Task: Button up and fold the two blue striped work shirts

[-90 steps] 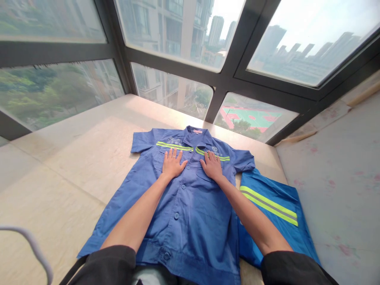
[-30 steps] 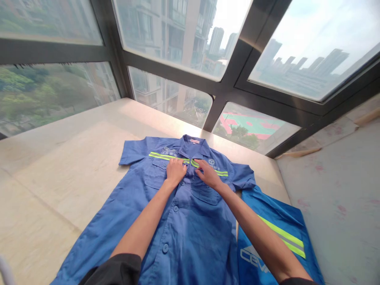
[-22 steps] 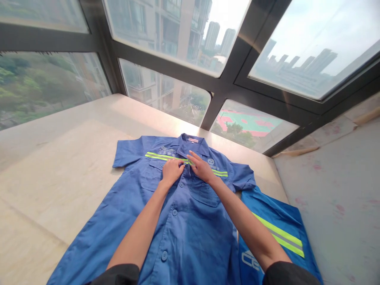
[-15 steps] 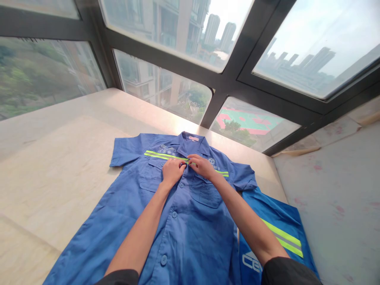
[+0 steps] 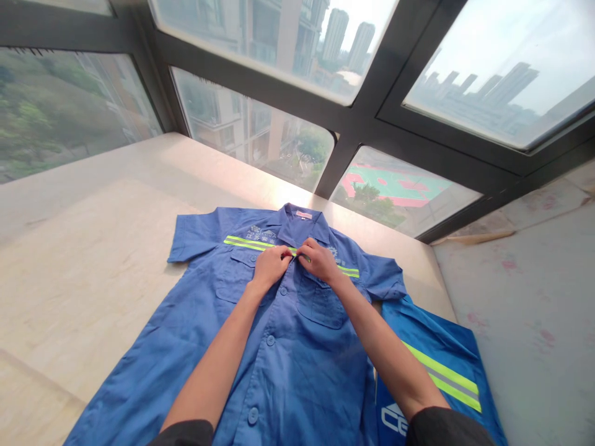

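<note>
A blue short-sleeved work shirt (image 5: 186, 347) lies spread out with its front up and its collar (image 5: 304, 223) away from me. A yellow-green reflective stripe (image 5: 246, 242) crosses its chest. Both hands meet at the front placket by that stripe. My left hand (image 5: 272, 266) pinches the shirt's front edge from the left. Close beside it, my right hand (image 5: 320, 261) has its fingers closed on the placket's other side. Whatever lies between the fingertips is hidden. Below them, several buttons run down the front, one button (image 5: 271, 340) midway and another button (image 5: 253, 415) nearer me.
The shirt rests on a pale stone-like ledge (image 5: 93, 248). At the right lies another blue garment (image 5: 446, 334) with a reflective stripe and white lettering, partly under the shirt's sleeve. Dark window frames (image 5: 357, 118) rise behind, and a pale wall (image 5: 534, 322) bounds the right side.
Both hands stay at the same place on the placket, with their fingertips slightly shifted. The view has tilted a little. The shirt lies as before.
</note>
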Demonstrator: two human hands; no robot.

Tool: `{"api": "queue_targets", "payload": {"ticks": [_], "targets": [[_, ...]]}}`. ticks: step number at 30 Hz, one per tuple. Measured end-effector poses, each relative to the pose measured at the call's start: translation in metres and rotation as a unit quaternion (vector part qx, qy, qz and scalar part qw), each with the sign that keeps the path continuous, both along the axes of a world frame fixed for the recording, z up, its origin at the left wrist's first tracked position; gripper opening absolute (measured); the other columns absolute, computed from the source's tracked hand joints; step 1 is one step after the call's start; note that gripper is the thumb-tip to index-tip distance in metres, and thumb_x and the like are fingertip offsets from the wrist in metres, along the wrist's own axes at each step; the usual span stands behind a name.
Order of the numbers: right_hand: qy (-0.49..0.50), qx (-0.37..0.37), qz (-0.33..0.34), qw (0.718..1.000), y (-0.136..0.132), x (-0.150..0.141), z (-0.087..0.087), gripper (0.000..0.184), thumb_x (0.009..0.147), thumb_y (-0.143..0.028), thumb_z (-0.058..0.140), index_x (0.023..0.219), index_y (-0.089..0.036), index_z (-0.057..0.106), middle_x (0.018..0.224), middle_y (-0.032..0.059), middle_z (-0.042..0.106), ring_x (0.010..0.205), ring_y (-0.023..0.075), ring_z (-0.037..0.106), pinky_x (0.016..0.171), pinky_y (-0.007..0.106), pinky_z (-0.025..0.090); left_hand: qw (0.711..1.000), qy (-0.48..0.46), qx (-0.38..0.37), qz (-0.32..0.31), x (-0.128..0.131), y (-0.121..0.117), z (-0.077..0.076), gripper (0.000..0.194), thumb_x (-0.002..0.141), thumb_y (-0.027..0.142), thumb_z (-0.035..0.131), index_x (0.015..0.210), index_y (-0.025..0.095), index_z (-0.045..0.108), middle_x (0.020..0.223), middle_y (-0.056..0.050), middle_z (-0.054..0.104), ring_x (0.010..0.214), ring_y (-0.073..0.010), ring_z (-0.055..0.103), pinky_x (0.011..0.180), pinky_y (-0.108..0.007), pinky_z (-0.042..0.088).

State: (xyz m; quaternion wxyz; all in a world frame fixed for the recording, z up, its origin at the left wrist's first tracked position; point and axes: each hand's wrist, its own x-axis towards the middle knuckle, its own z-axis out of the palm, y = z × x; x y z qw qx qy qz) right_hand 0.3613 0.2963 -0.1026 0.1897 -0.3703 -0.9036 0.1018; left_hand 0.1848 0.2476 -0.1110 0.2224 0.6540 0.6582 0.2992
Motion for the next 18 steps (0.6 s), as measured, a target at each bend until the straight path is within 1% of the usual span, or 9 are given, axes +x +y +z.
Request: {"api": "queue_targets", "payload": {"ticks": [3,5,8,10,13,16,18], "targets": [[0.078,-0.031,0.004,0.996,-0.002,-0.001,-0.011,0.017,0.086,-0.012,0.056,0.096,-0.022,0.066,0.103,0.0031,0.066,0.091,0.0161,0.062,0.076,0.024,0.046,0.998,-0.054,0.004,0.011,-0.001,0.003,-0.001,0.014,0.083,0.022,0.060,0.086,0.023,0.074,0.087,-0.003,0.075,0.081,-0.0207,0.066,0.071,-0.029,0.044],[0.115,-0.053,0.005,0.992,-0.002,-0.002,-0.018,0.017,0.086,-0.013,0.054,0.094,-0.022,0.066,0.095,0.0021,0.066,0.083,0.0150,0.061,0.074,0.024,0.046,0.996,-0.087,0.005,0.016,-0.002,0.004,-0.003,0.013,0.082,0.022,0.061,0.085,0.021,0.074,0.085,-0.003,0.074,0.079,-0.0199,0.066,0.071,-0.029,0.044],[0.152,-0.070,0.010,0.986,0.000,-0.003,-0.026,0.014,0.087,-0.016,0.054,0.093,-0.021,0.066,0.087,0.0015,0.062,0.068,0.0129,0.055,0.066,0.024,0.044,0.990,-0.141,0.002,0.015,-0.003,0.006,-0.005,0.011,0.079,0.022,0.062,0.082,0.019,0.072,0.081,-0.003,0.073,0.076,-0.0187,0.066,0.071,-0.028,0.045],[0.171,-0.073,0.021,0.982,0.001,-0.002,-0.031,0.014,0.089,-0.019,0.055,0.094,-0.021,0.067,0.084,0.0013,0.059,0.065,0.0125,0.053,0.064,0.024,0.044,0.984,-0.177,-0.003,0.015,-0.004,0.008,-0.005,0.011,0.078,0.023,0.061,0.081,0.019,0.071,0.078,-0.003,0.072,0.074,-0.0181,0.065,0.071,-0.028,0.046],[0.187,-0.063,0.026,0.980,0.001,0.000,-0.036,0.015,0.091,-0.022,0.055,0.098,-0.021,0.068,0.086,0.0029,0.060,0.069,0.0137,0.055,0.067,0.025,0.047,0.977,-0.214,-0.015,0.015,-0.005,0.010,-0.006,0.013,0.075,0.025,0.061,0.079,0.018,0.071,0.076,-0.003,0.072,0.073,-0.0178,0.065,0.071,-0.028,0.048],[0.194,-0.042,0.034,0.980,0.002,0.001,-0.039,0.020,0.095,-0.024,0.053,0.107,-0.023,0.069,0.093,0.0055,0.062,0.081,0.0160,0.060,0.075,0.027,0.050,0.966,-0.258,-0.034,0.007,-0.007,0.012,-0.007,0.017,0.073,0.027,0.061,0.080,0.016,0.071,0.076,-0.004,0.072,0.072,-0.0180,0.066,0.071,-0.028,0.049],[0.194,-0.032,0.042,0.980,0.002,0.002,-0.040,0.023,0.097,-0.025,0.051,0.111,-0.024,0.069,0.095,0.0059,0.063,0.086,0.0164,0.061,0.078,0.027,0.050,0.957,-0.287,-0.047,0.002,-0.006,0.012,-0.008,0.020,0.072,0.028,0.062,0.082,0.014,0.072,0.077,-0.005,0.073,0.071,-0.0179,0.066,0.070,-0.028,0.050]]}}
